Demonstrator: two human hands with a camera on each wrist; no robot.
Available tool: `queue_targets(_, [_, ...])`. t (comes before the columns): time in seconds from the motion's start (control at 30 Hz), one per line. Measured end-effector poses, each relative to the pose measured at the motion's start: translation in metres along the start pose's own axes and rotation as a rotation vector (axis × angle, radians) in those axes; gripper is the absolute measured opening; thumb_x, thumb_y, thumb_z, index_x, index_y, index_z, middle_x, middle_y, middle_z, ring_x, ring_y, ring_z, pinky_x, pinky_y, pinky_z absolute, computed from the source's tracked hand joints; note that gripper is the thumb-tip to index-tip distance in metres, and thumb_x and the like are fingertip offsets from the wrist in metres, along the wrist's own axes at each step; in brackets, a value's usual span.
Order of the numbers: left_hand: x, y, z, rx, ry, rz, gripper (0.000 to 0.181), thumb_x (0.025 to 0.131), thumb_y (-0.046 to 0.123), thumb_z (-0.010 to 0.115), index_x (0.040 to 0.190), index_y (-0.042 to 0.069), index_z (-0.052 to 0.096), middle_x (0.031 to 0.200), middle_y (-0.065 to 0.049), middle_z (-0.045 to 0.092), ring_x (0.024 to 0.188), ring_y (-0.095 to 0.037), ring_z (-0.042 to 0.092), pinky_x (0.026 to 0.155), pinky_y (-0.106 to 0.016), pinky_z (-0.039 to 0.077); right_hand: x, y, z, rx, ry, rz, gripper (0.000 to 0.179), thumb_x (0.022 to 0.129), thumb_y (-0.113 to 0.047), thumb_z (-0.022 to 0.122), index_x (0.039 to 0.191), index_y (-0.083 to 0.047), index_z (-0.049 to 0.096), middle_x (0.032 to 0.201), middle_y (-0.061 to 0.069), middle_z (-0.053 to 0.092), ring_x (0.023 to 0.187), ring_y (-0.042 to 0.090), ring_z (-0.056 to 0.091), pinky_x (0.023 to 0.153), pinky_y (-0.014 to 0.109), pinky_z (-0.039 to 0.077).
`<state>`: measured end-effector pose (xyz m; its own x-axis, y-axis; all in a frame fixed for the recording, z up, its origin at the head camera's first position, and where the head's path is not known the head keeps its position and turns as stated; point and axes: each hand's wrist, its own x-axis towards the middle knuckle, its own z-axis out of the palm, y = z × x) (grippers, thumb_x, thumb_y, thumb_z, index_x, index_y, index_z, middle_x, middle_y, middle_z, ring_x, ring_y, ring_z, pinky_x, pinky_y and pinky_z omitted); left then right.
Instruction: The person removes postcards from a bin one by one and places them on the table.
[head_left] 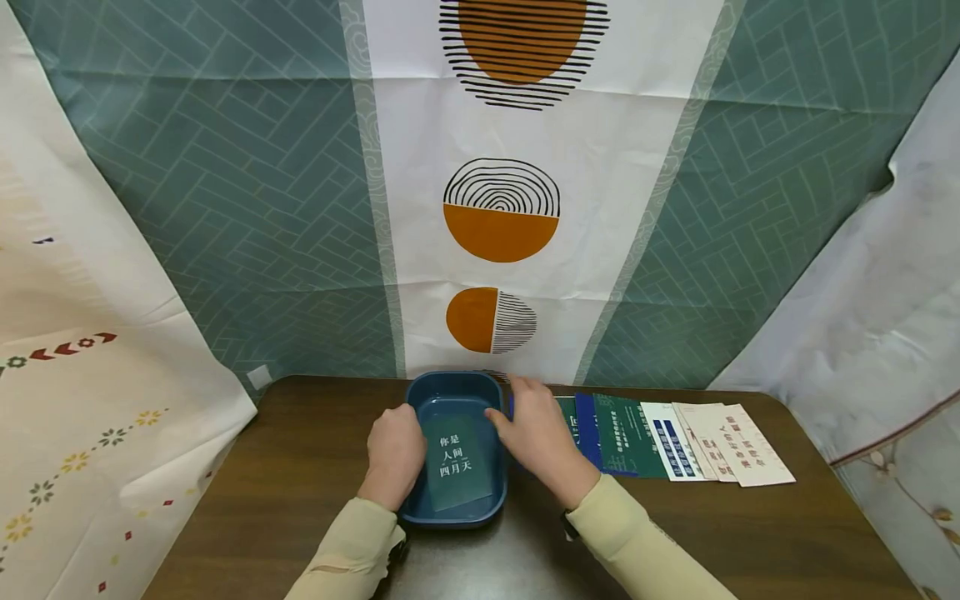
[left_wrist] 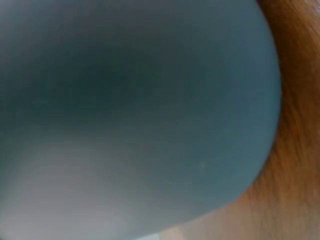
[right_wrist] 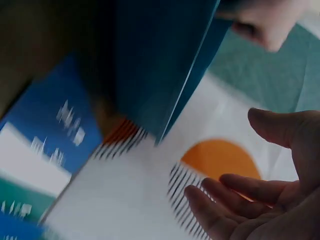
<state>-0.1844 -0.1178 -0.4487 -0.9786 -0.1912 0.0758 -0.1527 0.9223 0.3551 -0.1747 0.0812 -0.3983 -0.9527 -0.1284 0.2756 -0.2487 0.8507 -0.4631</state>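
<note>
A deep blue rectangular tray (head_left: 452, 390) stands on the table, and inside it lies a dark green card (head_left: 450, 487) with white characters. My left hand (head_left: 397, 450) grips the tray's left side, fingers curled at the rim. To the right of the tray is my right hand (head_left: 540, 437), its thumb reaching over the rim in the head view. The right wrist view shows that hand (right_wrist: 260, 200) with thumb and fingers spread and nothing between them, beside the tray wall (right_wrist: 155, 65). Blurred tray wall (left_wrist: 150, 125) fills most of the left wrist view.
Right of my right hand, several overlapping cards lie in a row: dark green ones (head_left: 626, 437), then white ones (head_left: 756, 446) toward the right end. The brown table (head_left: 315, 467) ends at a patterned cloth (head_left: 300, 250) hanging behind it.
</note>
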Motion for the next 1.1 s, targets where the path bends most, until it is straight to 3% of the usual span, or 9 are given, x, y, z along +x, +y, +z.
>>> queue_targets(0.2, [0.000, 0.000, 0.001, 0.017, 0.033, 0.031, 0.012, 0.079, 0.009, 0.065, 0.082, -0.003, 0.067, 0.075, -0.019, 0.068, 0.059, -0.029, 0.065, 0.043, -0.041, 0.050, -0.005, -0.024, 0.024, -0.004, -0.116, -0.029, 0.067, 0.079, -0.040, 0.071, 0.132, -0.004, 0.050, 0.132, 0.015, 0.053, 0.118, 0.031, 0.054, 0.095, 0.047, 0.046])
queue_targets(0.4, [-0.001, 0.000, 0.002, 0.039, 0.059, 0.067, 0.013, 0.078, 0.010, 0.067, 0.078, -0.003, 0.067, 0.072, -0.019, 0.068, 0.057, -0.030, 0.065, 0.043, -0.041, 0.050, -0.010, -0.034, 0.042, -0.001, -0.192, -0.015, 0.069, 0.080, -0.042, 0.070, 0.132, -0.001, 0.050, 0.131, 0.017, 0.053, 0.113, 0.031, 0.057, 0.092, 0.047, 0.048])
queue_targets(0.87, [0.001, 0.000, 0.002, 0.050, 0.031, 0.037, 0.014, 0.080, 0.011, 0.066, 0.082, -0.003, 0.068, 0.075, -0.020, 0.069, 0.059, -0.031, 0.065, 0.042, -0.042, 0.049, -0.013, -0.040, 0.076, -0.137, -0.268, 0.089, 0.088, 0.070, -0.049, 0.076, 0.131, 0.006, 0.044, 0.117, 0.023, 0.055, 0.091, 0.033, 0.063, 0.073, 0.045, 0.055])
queue_targets(1.1, [0.000, 0.001, 0.001, 0.051, 0.030, 0.041, 0.013, 0.078, 0.011, 0.067, 0.080, -0.002, 0.068, 0.074, -0.020, 0.068, 0.059, -0.032, 0.065, 0.041, -0.042, 0.049, -0.017, -0.042, 0.088, -0.256, -0.309, 0.134, 0.112, 0.060, -0.067, 0.072, 0.136, 0.007, 0.038, 0.122, 0.027, 0.052, 0.104, 0.039, 0.057, 0.078, 0.042, 0.054])
